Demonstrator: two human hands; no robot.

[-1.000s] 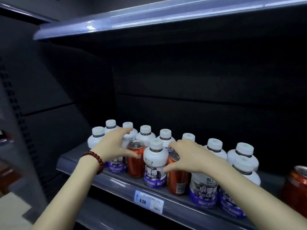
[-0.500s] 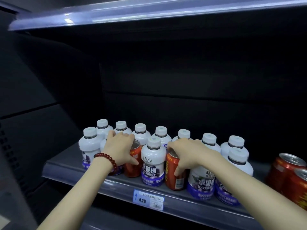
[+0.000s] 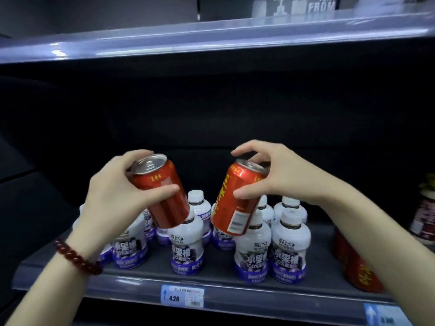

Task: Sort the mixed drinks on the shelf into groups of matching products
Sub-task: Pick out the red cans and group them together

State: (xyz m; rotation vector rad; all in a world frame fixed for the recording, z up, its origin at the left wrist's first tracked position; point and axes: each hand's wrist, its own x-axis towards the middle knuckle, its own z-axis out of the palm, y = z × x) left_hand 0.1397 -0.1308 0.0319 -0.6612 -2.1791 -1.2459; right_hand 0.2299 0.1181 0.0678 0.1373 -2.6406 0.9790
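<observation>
My left hand [image 3: 113,196] grips a red can [image 3: 162,196], tilted, in the air above the shelf. My right hand [image 3: 280,175] holds a second red can [image 3: 233,203] by its top, also tilted and lifted. Below them several white bottles with purple labels [image 3: 288,248] stand on the dark shelf [image 3: 211,282]. More red cans [image 3: 360,271] stand at the shelf's right end, partly hidden by my right forearm.
A price tag reading 4.20 [image 3: 182,295] sits on the shelf's front rail. An upper shelf edge [image 3: 211,36] runs overhead. A dark-labelled bottle [image 3: 423,220] stands at the far right. Gaps show between front-row bottles.
Both hands have lifted their red cans up out of the bottle rows; the cans now hang tilted above the bottles. The view has moved closer and to the right.
</observation>
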